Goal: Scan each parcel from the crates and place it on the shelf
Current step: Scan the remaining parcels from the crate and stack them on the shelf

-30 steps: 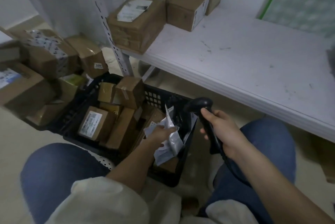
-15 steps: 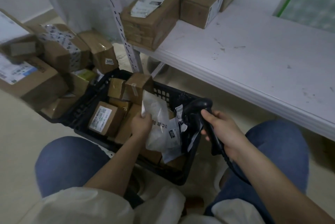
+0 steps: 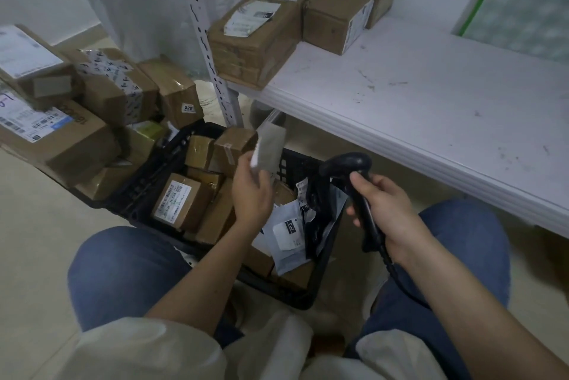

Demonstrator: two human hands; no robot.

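grey parcel [image 3: 271, 147] | tilted, held above black crate [image 3: 320, 284] | shelf [image 3: 431, 108] white

Single head-worn view, close, forward and down over knees toward crate [image 3: 320, 275]; wide-angle

White shelf [image 3: 431, 96] bears cardboard boxes [image 3: 255, 41]; floor [image 3: 37, 241] bears black crate [image 3: 320, 272]

Legs: blue denim jeans [image 3: 123, 272], both knees covered.
Top: pale cream or off-white garment [image 3: 147, 352], colour uncertain in dim light.
Sleeves: short or pushed up, both forearms bare.
Hands: bare.
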